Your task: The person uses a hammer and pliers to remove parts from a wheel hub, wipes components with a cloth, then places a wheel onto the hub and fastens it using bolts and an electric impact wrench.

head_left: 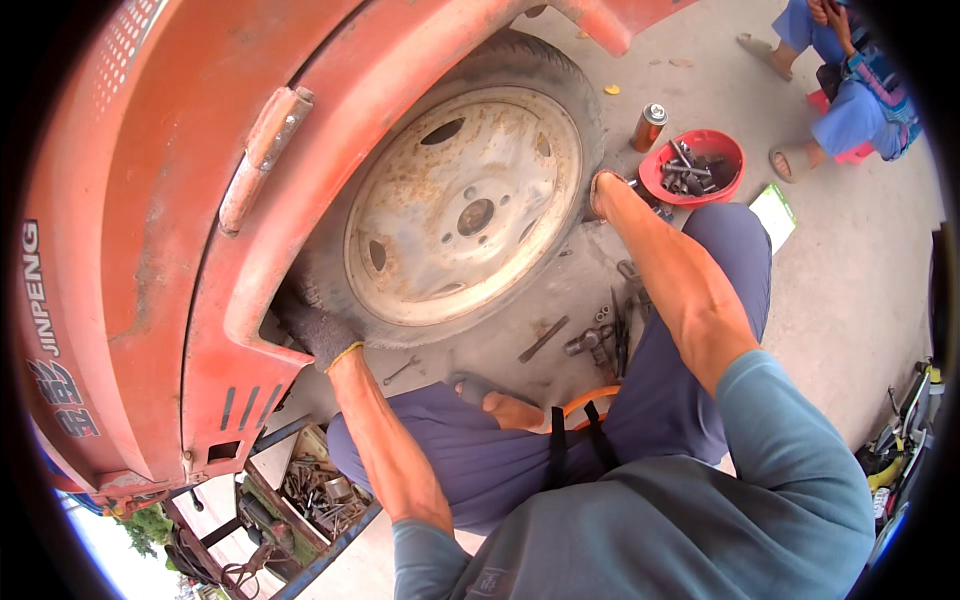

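Grey concrete floor (850, 290), faded red metal vehicle body (250, 150) left of a round, rusty cream steel wheel (440, 210). Grey-gloved left hand (325, 336)'s at its lower left, right hand (597, 194) its right edge, equally close; can't tell either grip tbh.

The body panel (160, 200) is faded orange-red with grey scuffs, dark-edged grey lettering (62, 395) and a grid of pale dots (120, 55). The tyre (590, 115) is dusty charcoal; its wheel disc (430, 230) is cream, blotched with rusty brown. The glove (322, 335) is grey-brown with a yellow cuff edge. The shirt (640, 540) is plain grey-teal, the trousers (735, 250) purplish blue, the straps (557, 455) black. On the pale grey-beige floor (840, 300), the bowl (738, 165) is red, its metal parts (690, 175) dark grey, the can (648, 132) orange-brown with a silver top, the leaf (611, 89) yellow, and the card (773, 217) white with green edging.
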